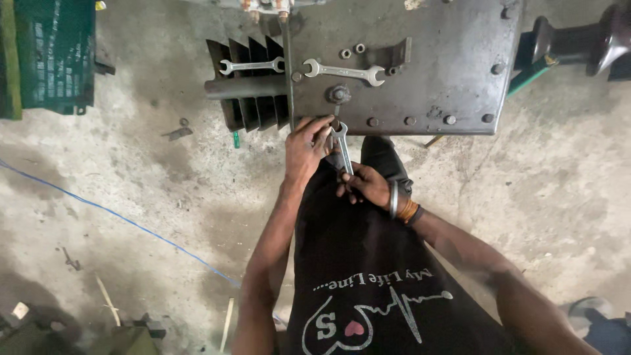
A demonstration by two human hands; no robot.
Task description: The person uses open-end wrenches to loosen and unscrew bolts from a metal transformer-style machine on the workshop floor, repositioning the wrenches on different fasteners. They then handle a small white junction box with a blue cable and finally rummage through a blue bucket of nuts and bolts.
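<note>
Rough, stained concrete floor (pixel 131 190) fills most of the view, with a blue wire (pixel 118 215) trailing across it at the left and a green crate (pixel 56 56) in the upper left corner. At top centre stands a heavy grey metal housing (pixel 447 66) with dark fins (pixel 246 98) on its left side.

My right hand (pixel 368 186) has its grip closed around the handle of an open-ended spanner (pixel 341 148), whose head points up at the housing's lower edge, just below a large bolt (pixel 338 94). My left hand (pixel 305 148) has its fingers curled at that same edge, touching the spanner's head; whether they pinch anything small I cannot tell.

Two more spanners (pixel 344 71) lie on top, with two loose nuts (pixel 352 50) beside them, so some fasteners look already removed. Most edge bolts (pixel 449 119) are in place, so I judge much remains.
</note>
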